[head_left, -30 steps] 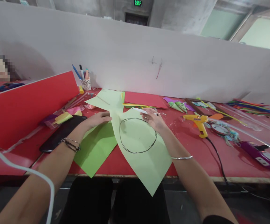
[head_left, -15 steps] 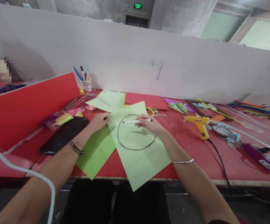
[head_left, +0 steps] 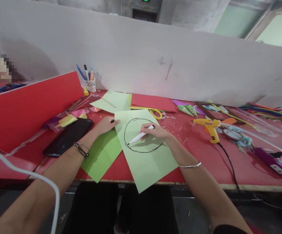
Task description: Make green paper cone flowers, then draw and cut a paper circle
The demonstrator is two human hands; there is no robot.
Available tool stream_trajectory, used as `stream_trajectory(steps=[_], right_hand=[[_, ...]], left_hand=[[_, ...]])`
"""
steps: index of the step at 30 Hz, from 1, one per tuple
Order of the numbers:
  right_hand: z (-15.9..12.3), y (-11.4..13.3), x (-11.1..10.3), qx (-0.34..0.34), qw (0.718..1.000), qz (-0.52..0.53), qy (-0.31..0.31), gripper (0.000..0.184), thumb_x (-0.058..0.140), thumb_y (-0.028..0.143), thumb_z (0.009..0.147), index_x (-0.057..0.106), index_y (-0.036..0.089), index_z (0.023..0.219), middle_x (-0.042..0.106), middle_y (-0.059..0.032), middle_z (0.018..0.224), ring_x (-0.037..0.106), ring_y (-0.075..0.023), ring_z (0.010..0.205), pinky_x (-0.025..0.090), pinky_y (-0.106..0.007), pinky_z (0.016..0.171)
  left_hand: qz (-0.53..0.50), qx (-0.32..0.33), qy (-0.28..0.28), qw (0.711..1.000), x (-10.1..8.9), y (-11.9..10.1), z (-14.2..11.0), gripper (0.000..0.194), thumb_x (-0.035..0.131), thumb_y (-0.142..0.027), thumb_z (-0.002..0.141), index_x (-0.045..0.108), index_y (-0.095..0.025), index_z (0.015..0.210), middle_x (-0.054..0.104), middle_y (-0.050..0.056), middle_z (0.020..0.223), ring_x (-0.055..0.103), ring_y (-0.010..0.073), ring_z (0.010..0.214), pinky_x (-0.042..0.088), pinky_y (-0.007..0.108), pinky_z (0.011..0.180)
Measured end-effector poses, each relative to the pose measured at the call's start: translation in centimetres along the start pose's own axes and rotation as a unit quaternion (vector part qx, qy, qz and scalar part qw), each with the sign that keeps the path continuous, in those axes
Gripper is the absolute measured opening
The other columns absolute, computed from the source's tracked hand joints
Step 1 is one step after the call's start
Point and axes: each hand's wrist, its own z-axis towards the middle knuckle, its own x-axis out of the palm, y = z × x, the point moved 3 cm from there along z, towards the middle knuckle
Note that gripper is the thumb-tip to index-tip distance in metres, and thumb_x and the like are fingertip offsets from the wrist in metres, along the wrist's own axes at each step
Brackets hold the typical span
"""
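Observation:
A pale green sheet of paper (head_left: 153, 170) lies at an angle on the table, overhanging the front edge. It bears a roughly drawn black circle. My right hand (head_left: 153, 131) is closed around a white marker (head_left: 139, 138), whose black tip is at the circle's lower left line. At the sheet's upper left edge, my left hand (head_left: 106, 125) has its thumb against the paper and pinches a small black piece that looks like the marker cap (head_left: 112, 121). Partly under the pale sheet and my left hand is a brighter green sheet (head_left: 103, 159).
A black phone (head_left: 67, 138) and a standing red board (head_left: 33, 112) are on the left. At the back stand a pen cup (head_left: 91, 85) and red paper (head_left: 153, 102). A yellow glue gun (head_left: 210, 126) with a black cord lies right. A white cable (head_left: 33, 175) crosses the lower left.
The marker tip has moved down from the circle's upper left to its lower left, and the marker is now more tilted. The pale sheet has turned slightly. My view has dipped a little.

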Motion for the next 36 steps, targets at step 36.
stream_trajectory(steps=[36], right_hand=[[0.48,-0.58,-0.08,-0.002,0.997,0.023,-0.071,0.027,0.052,0.043,0.076,0.055,0.017,0.08,0.064,-0.0025,0.075,0.059,-0.0096,0.061,0.045,-0.021,0.057]], left_hand=[[0.022,0.016,0.006,1.0,0.06,-0.13,0.09,0.041,0.036,-0.053,0.073,0.037,-0.018,0.05,0.046,0.001,0.05,0.042,0.0138,0.05,0.028,0.024,0.047]])
